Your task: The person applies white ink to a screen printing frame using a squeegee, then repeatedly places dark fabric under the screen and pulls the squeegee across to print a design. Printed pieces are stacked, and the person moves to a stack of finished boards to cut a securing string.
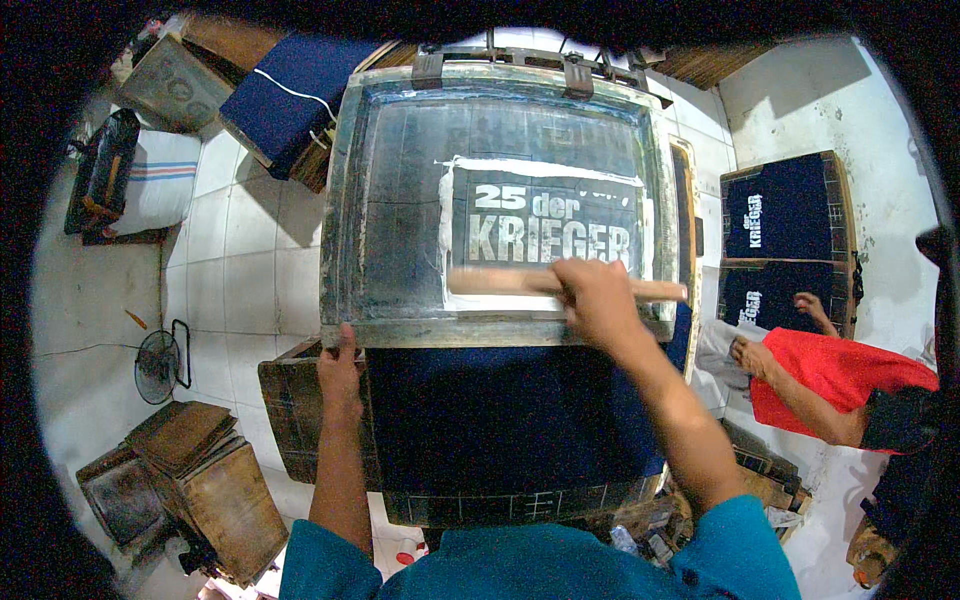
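Observation:
In front of me a screen-printing frame [345, 200] lies over dark navy fabric [510, 420] on a printing board. White lettering and a white ink border show on its mesh. My right hand [600, 300] is closed round a wooden-handled squeegee [505, 281], which lies crosswise over the lower part of the lettering and is slightly blurred by motion. My left hand [341, 378] grips the near left corner of the frame, thumb on top; its other fingers are mostly hidden. Metal hinge clamps [428, 72] hold the frame's far edge.
On the right, a person in red [830, 375] bends near two navy printed panels [785, 215]. Stacked brown boards [215, 490] and a fan [158, 365] stand on the left. Another navy-covered board [295, 95] is at the far left, near a white sack [160, 180].

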Motion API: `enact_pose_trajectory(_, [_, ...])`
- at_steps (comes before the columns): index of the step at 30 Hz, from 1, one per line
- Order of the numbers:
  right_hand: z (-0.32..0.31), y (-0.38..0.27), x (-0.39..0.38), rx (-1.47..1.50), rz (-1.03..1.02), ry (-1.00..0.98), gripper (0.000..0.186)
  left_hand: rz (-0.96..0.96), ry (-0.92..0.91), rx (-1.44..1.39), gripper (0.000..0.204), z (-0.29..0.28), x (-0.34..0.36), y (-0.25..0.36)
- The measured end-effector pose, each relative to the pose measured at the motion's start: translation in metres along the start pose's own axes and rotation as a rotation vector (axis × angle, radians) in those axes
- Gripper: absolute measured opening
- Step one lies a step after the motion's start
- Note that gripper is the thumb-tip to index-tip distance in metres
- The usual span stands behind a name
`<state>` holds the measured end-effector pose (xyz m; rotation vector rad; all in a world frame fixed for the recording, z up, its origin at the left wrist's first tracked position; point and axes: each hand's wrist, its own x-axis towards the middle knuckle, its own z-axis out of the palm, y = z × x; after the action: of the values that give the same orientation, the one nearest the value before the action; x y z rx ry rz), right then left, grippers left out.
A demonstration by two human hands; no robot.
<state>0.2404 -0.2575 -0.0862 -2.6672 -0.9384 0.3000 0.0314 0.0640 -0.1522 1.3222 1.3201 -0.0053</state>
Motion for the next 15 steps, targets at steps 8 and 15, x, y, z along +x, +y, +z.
enact_pose_trajectory(8, [-0.031,0.063,0.156,-0.122,0.001,0.068,0.020,0.008,0.043,0.061,0.068,-0.002,0.006,-0.008])
enact_pose_trajectory(15, [0.000,0.051,0.077,-0.073,-0.041,0.110,0.019,0.029,0.024,-0.036,0.064,0.000,0.012,-0.015])
